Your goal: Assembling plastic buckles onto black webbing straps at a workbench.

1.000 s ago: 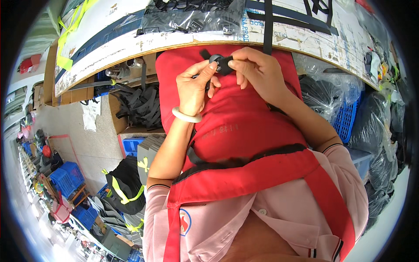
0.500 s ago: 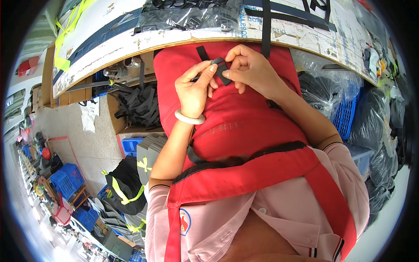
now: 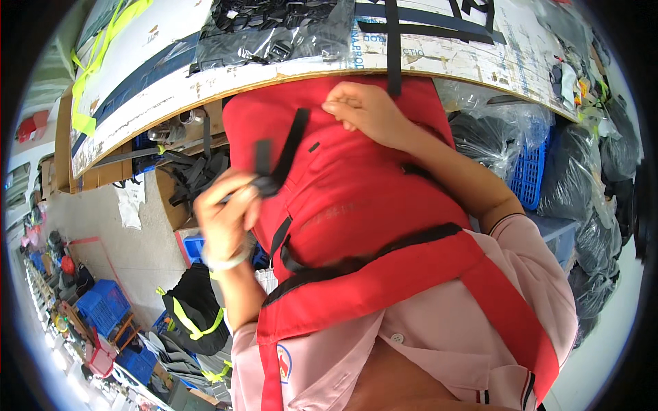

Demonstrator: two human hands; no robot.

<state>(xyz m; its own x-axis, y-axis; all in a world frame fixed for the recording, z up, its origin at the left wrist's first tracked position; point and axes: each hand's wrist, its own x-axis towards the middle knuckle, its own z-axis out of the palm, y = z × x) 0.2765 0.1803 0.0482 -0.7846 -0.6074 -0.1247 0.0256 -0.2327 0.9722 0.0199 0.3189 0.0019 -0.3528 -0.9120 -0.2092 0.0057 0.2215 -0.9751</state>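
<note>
Bag (image 3: 319, 42) on the table (image 3: 164, 97) holds black buckles (image 3: 281, 15) — left hand (image 3: 226, 205), a strap (image 3: 293, 140).

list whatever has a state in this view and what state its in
left hand with white bangle: closed on strap, blurred
black webbing strap: held, long end slanting up
right hand: fingers curled, nothing visible held
red cloth apron: worn, creased
clear plastic bag: filled with black buckles
long flat black strap: hanging over table edge
black fabric bundle: tied with neon-yellow band
</note>
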